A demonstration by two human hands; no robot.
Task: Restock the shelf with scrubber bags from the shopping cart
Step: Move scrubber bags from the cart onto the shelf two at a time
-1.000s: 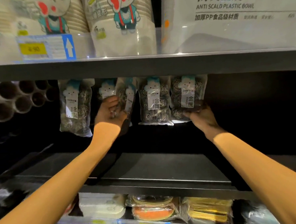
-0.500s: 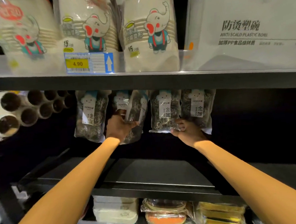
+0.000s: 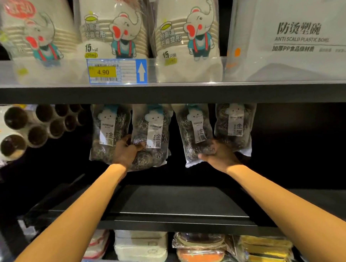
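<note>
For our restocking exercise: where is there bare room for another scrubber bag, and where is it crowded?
Bare: the dark space right of the rightmost scrubber bag, and the black shelf board beneath. Crowded: the four bags hang close together, rolls at their left.

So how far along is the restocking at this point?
Done: four scrubber bags hang in a row under the shelf. In hand: the left hand grips the second bag from the left, the right hand the third bag, apparently straightening them. Left: unclear, the cart is out of view.
</note>
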